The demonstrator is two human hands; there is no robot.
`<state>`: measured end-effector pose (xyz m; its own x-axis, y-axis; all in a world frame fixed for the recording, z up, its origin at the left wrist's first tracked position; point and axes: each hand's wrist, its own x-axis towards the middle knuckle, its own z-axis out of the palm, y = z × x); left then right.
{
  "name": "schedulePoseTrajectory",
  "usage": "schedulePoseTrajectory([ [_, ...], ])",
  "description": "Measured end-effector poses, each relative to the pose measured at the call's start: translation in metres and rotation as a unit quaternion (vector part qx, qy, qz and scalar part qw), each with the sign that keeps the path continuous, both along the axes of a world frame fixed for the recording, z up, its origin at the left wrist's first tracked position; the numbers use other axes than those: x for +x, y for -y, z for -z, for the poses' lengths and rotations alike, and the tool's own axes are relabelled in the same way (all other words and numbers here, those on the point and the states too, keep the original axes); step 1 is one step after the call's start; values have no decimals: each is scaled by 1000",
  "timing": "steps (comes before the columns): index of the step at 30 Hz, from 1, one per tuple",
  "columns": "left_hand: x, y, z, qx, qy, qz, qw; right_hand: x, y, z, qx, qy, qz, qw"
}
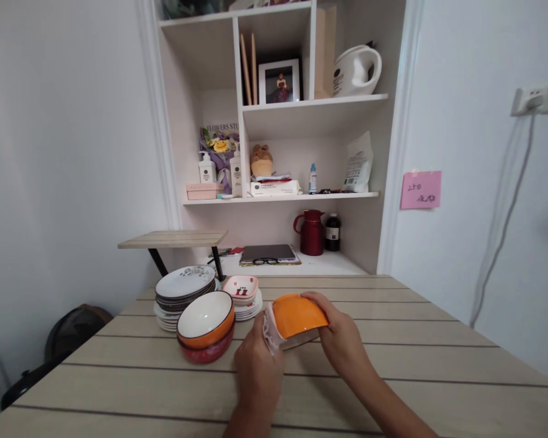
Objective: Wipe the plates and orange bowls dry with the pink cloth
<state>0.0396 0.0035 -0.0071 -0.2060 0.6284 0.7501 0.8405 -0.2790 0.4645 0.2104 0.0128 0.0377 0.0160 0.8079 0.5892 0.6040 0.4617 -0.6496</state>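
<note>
An orange bowl (299, 314) is held above the table, tipped so that its outer side faces up. My right hand (340, 334) grips its right edge, fingers on the far side and thumb near the rim. My left hand (260, 362) is closed round a pale pink cloth (270, 330), which is pressed against the bowl's left edge. Left of my hands, an orange bowl with a white inside (206, 316) rests tilted on a red bowl (207, 350). Behind these are a stack of plates (186, 283) and small square dishes (241, 287) on white plates (249, 309).
The slatted wooden table (393, 359) runs back to a white shelf unit (281, 198). A small raised stand (173, 239) is at the back left. A laptop (268, 253), glasses (265, 261), a red jug (311, 233) and a dark bottle (332, 232) occupy the lowest shelf.
</note>
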Motion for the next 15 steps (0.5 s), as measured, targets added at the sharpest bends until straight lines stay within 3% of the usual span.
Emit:
schedulePoseTrajectory([
  [7,2,2,-6,-57,51,10,997,0,-3,5,6,-47,-30,998],
  [15,4,0,-5,-75,185,145,969,3,-4,6,10,-89,-41,995],
])
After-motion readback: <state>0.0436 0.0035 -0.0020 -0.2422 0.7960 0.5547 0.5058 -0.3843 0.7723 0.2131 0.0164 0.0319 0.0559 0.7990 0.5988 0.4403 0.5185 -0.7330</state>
